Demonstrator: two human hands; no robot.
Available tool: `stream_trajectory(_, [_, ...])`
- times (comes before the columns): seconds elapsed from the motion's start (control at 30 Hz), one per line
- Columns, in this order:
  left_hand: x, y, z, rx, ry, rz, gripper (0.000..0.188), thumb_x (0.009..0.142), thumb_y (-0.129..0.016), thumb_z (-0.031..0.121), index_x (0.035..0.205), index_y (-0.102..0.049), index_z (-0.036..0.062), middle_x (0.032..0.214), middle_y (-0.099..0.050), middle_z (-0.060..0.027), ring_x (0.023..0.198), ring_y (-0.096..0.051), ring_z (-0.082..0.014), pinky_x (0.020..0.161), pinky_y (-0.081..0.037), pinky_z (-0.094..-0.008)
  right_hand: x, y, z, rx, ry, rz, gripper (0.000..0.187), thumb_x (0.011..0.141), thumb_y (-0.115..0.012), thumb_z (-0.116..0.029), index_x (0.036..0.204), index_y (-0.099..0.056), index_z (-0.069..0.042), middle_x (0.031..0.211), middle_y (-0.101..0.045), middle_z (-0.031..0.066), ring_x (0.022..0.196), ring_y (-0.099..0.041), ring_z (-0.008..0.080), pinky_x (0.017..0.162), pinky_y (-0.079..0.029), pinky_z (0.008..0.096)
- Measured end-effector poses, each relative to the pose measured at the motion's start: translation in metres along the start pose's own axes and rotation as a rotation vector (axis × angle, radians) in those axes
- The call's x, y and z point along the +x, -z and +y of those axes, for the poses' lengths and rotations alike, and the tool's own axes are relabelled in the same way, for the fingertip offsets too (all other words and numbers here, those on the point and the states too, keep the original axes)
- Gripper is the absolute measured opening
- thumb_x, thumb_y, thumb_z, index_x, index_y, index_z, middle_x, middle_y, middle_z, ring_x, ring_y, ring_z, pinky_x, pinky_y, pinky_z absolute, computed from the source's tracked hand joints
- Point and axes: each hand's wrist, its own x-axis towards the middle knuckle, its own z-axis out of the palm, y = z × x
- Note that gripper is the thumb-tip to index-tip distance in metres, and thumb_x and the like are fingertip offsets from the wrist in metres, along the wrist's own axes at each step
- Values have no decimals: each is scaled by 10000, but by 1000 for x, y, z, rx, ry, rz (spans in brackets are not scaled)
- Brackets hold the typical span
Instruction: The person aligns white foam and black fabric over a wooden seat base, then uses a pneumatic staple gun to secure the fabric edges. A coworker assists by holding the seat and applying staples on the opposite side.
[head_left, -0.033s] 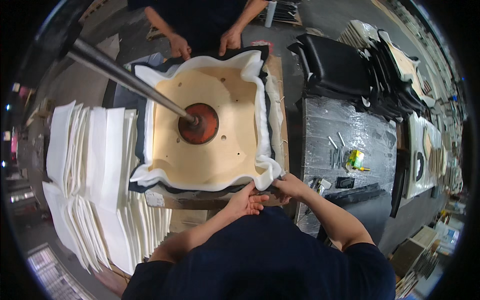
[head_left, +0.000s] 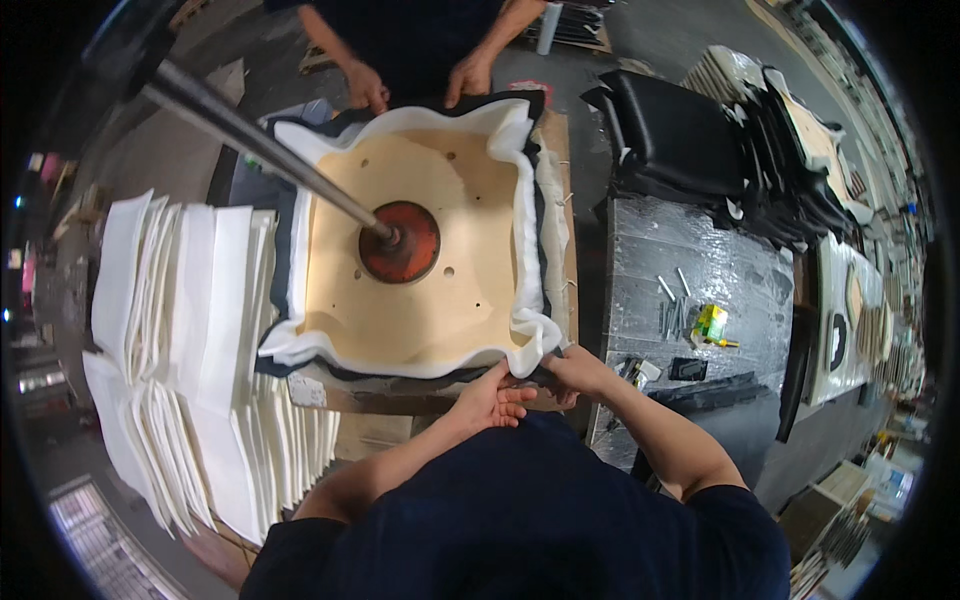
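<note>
A plywood seat board (head_left: pixel 450 330) lies inside a ring of white padding (head_left: pixel 527 230), with a black cover (head_left: pixel 548 230) showing outside it. A red round disc (head_left: pixel 395 258) on a metal rod (head_left: pixel 270 155) rests against the board. At the near right corner, my left hand (head_left: pixel 492 398) pinches the cover's edge between thumb and forefinger, its other fingers loosely curled. Beside it my right hand (head_left: pixel 580 370) is closed on the same cover edge, under the folded padding; its fingertips are partly hidden. Across from me, another person's hands (head_left: pixel 468 78) are at the far edge.
Stacks of white padding sheets (head_left: pixel 215 300) stand on the left. To the right, a wrapped table (head_left: pixel 640 250) holds metal rods, a green-yellow box (head_left: pixel 710 322) and a small black item (head_left: pixel 688 369). Black upholstered seats (head_left: pixel 675 130) are piled beyond it. Cardboard (head_left: pixel 400 398) lies under the work.
The whole view has shifted slightly. Both my hands keep their hold at the near right corner, and the other person's hands stay at the far edge.
</note>
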Motion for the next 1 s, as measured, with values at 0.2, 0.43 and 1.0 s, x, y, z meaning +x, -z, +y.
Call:
stream_trajectory(0.2, [8,-23,6,-1,-52,151,604,1101,-497,673,1281,-623,110,869,-751,-84,616,-718,-228,558,-603,-363,13,-13,2,-266,265,125,662,1130,-519,-465,785,-693,73,643,-655,167,541,-650,284,557,-489,456])
stream_trajectory(0.43, [22,-41,3,128,-368,337,536,1122,-462,534,1056,-677,47,676,-599,-78,544,-616,-219,480,-496,-394,-11,-14,-9,-45,145,91,570,1115,-604,-490,745,-594,-56,600,-493,-6,491,-463,129,449,-353,350])
stream_trajectory(1.0, [-85,11,5,1589,-995,536,375,1017,-724,387,1174,-749,47,1065,-699,-117,1063,-664,-336,964,-537,-481,-47,-48,-41,-594,1117,70,241,1017,-739,-274,1070,-735,-38,977,-728,127,932,-712,320,792,-551,414])
